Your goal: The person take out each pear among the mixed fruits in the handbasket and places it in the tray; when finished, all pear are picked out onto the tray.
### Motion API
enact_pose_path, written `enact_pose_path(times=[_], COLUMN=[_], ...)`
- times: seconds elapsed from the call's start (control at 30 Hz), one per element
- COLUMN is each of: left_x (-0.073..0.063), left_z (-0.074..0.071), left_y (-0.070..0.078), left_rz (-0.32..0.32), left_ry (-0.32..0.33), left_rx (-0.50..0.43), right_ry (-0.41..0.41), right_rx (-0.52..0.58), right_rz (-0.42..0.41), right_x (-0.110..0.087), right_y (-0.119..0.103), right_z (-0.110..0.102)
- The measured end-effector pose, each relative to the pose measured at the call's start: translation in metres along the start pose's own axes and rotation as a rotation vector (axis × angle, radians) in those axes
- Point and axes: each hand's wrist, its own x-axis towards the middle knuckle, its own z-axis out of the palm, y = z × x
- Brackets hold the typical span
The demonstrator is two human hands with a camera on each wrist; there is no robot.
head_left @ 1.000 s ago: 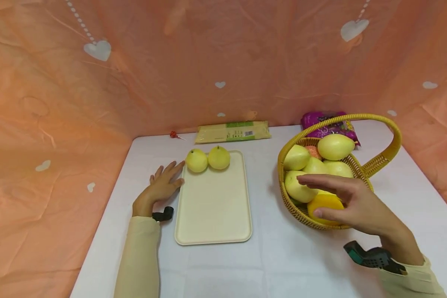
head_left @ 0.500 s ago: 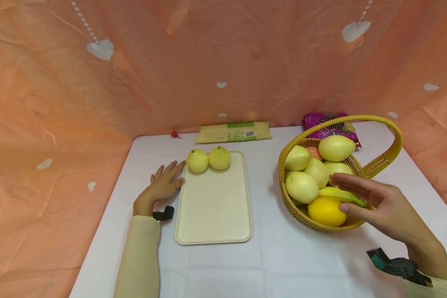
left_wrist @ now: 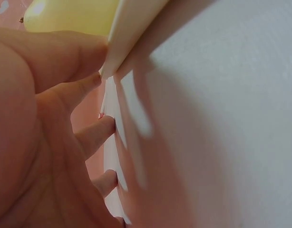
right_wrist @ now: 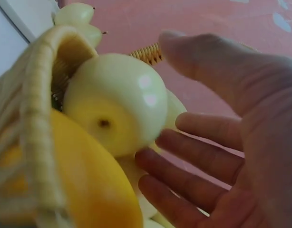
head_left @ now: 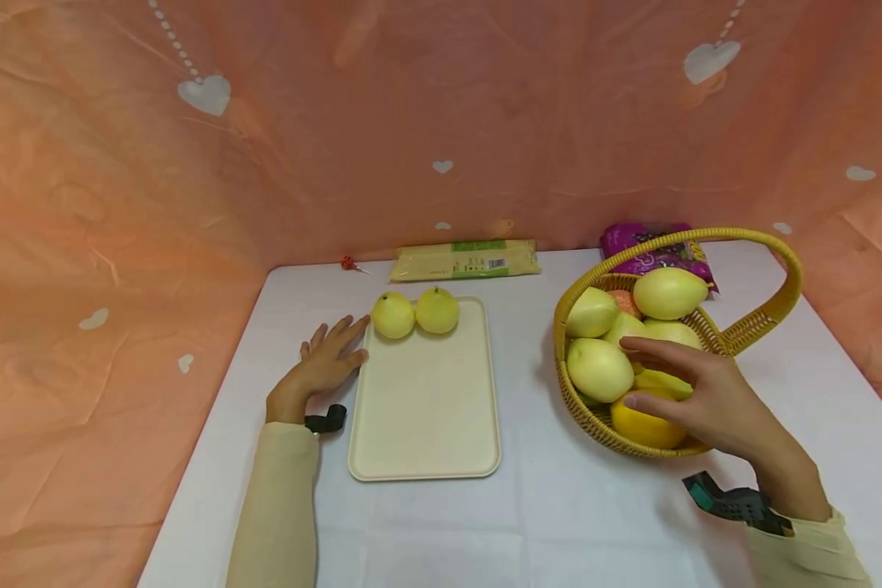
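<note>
Two pale yellow-green pears, one left [head_left: 393,315] and one right [head_left: 437,310], sit at the far end of a cream tray [head_left: 426,408]. My left hand [head_left: 322,363] lies spread at the tray's left edge; its thumb touches the rim [left_wrist: 131,28] in the left wrist view. Over a wicker basket [head_left: 569,408] on the right hovers my right hand [head_left: 713,396], fingers apart and holding nothing. Its fingertips are close to a pear [right_wrist: 117,99] in the right wrist view. Partly behind the hand are a yellow lemon-shaped fruit [head_left: 641,426] and a banana [head_left: 654,380].
The basket's tall arched handle [head_left: 786,286] leans to the right. More pears [head_left: 670,293] and a reddish fruit [head_left: 624,303] fill its back. Behind lie a purple packet [head_left: 643,245], a long beige-green packet [head_left: 465,260] and a red lollipop [head_left: 349,263].
My right hand first drew back to the right, then came left again over the basket, lower among the fruit. My left hand has kept its place at the tray.
</note>
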Motion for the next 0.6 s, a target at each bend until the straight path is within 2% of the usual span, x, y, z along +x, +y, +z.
enact_pose_path(times=[0.23, 0.43, 0.6], left_x=[0.0, 0.0, -0.001], left_z=[0.0, 0.0, 0.0], left_y=[-0.001, 0.0, 0.0], left_rz=[0.003, -0.001, 0.007], left_ry=[0.004, 0.003, 0.011], left_rx=[-0.011, -0.015, -0.027], right_ry=[0.038, 0.039, 0.015], right_rx=[-0.107, -0.156, -0.212], right_rz=[-0.046, -0.004, -0.006], right_x=[0.012, 0.013, 0.012], right_y=[-0.003, -0.007, -0.011], right_z=[0.013, 0.021, 0.026])
